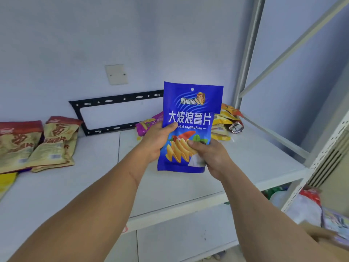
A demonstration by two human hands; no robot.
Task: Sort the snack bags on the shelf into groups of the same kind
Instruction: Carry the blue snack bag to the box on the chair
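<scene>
Both hands grip the blue chip bag [189,127] upright above the shelf [255,167]: left hand [156,142] pinching its left edge, right hand [209,156] its lower right corner. No blue group yet, so I'd start one on the bare middle, apart from the tan bags [37,142] and the mixed pile [224,121].

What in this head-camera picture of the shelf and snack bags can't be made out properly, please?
Head view:
- Mixed pile of bags at the back right: largely hidden behind the blue bag; kinds and count unclear.
- Purple bag: partly covered by the left hand.
- Tan-and-red bags: cut off by the left edge.
- Lower shelf items: blurred, behind the right hand's forearm.
</scene>
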